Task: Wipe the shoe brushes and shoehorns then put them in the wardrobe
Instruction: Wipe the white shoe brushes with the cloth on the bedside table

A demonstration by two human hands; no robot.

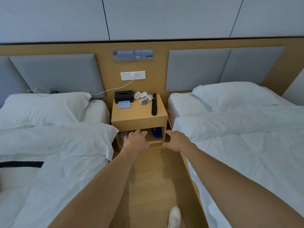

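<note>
Fingers (141, 133) of left hand (135, 139) spread, right hand (175, 141) fingertips hidden, brushes (143, 97) blurred.

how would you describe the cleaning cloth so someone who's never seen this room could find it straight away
Between the two beds stands a wooden nightstand. On its top, at the left, lies the cloth, folded, just in front of the black tissue box. It is the only blue-and-white striped item there; the brushes and the black shoehorn lie to its right.
</note>
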